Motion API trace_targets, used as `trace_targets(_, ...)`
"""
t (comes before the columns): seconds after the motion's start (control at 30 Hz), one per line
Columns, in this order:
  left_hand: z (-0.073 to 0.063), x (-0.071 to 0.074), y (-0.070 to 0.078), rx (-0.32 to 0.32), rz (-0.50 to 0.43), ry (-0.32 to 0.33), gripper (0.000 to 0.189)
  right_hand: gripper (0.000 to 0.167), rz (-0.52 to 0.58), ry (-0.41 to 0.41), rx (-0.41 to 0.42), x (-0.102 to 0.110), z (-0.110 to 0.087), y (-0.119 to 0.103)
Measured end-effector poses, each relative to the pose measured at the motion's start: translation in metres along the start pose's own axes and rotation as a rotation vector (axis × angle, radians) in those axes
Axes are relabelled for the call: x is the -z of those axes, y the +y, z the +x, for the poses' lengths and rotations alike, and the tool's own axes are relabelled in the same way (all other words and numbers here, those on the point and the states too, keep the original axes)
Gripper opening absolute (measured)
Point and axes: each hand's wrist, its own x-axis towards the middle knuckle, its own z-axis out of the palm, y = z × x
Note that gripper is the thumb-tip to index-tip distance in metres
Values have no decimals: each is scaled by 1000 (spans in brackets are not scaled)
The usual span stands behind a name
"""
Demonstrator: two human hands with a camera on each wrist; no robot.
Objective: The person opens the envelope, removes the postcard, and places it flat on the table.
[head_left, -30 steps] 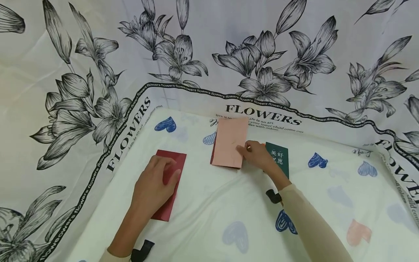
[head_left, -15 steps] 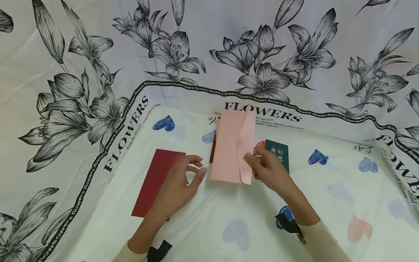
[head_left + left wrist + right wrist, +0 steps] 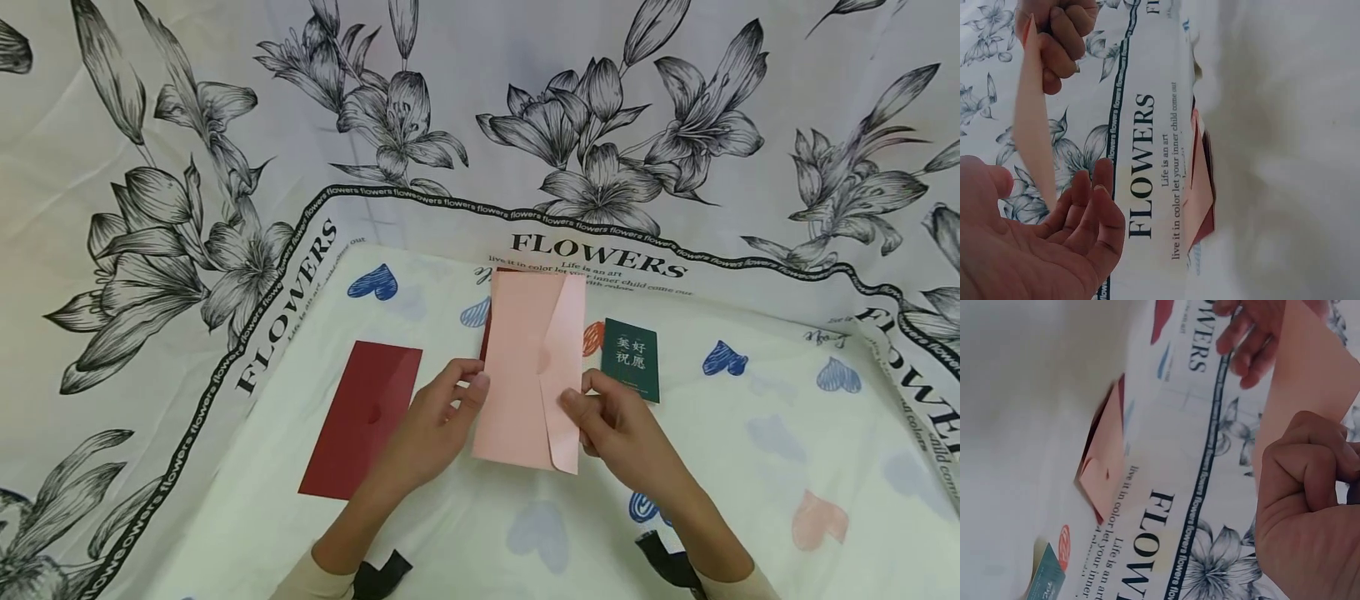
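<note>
My right hand (image 3: 630,429) pinches the right edge of a pink envelope (image 3: 517,367), thumb on top, and holds it raised with its flap seam facing up. Beside the left edge is my left hand (image 3: 431,429), its fingers loosely bent. In the left wrist view the envelope's near end (image 3: 1038,144) reaches between the left thumb and fingers, which are not closed around it. A small pile of pink and red envelopes (image 3: 1104,469) lies on the table beyond, mostly hidden behind the raised one in the head view.
A dark red envelope (image 3: 360,417) lies flat at the left, partly under the left forearm. To the right lies a dark green card (image 3: 632,362) with white characters. A white cloth (image 3: 450,550) printed with hearts covers the table; a flower-printed sheet (image 3: 420,125) hangs behind.
My right hand has lifted a pink envelope off the pile and drawn it nearer. My left hand has left the dark red envelope and moved right to the pink one's left edge.
</note>
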Motion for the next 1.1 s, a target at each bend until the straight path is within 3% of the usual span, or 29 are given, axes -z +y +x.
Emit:
trace_targets(0.3, 5, -5, 1, -50, -91, -45, 41, 25, 4, 60, -16, -8, -24, -2)
trace_targets(0.5, 8, -8, -2, -32, -197, -103, 35, 26, 61, 53, -18, -16, -37, 2)
trace_targets(0.73, 9, -10, 0, -17, -270, -124, 34, 26, 41, 65, -54, -24, -42, 9)
trace_targets(0.87, 9, -12, 3, -35, -274, -117, 32, 23, -63, 106, -60, -24, -44, 12)
trace_targets(0.97, 8, -14, 4, -55, -258, -88, 31, 17, -236, 188, -19, -23, -42, 14)
trace_targets(1.1, 6, -19, 3, -128, -164, -20, 30, 61, -450, 315, 14, -26, -36, 13)
